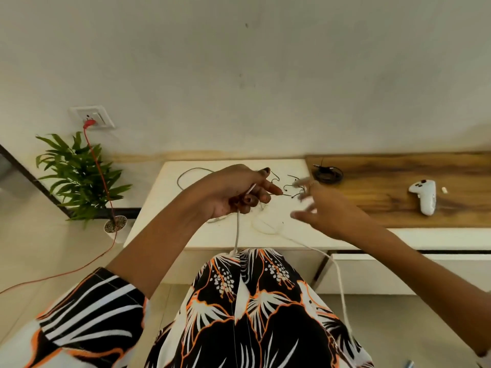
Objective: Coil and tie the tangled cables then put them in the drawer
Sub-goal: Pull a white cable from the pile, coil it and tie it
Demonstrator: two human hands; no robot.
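In the head view, the left hand [233, 192] gripped a white cable [237, 229] above the desk [170, 221]; the cable hung over the near edge. The right hand [326, 208], blurred, hovered with fingers spread beside thin black cables [289, 185]. A coiled black cable [327, 173] lay farther right.

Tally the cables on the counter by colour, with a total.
White cable, held in the left hand: 1
Grey cable: 1
Black coiled cable: 1
Thin black tangled wires: too snarled to count separately, taken as 1
Total: 4
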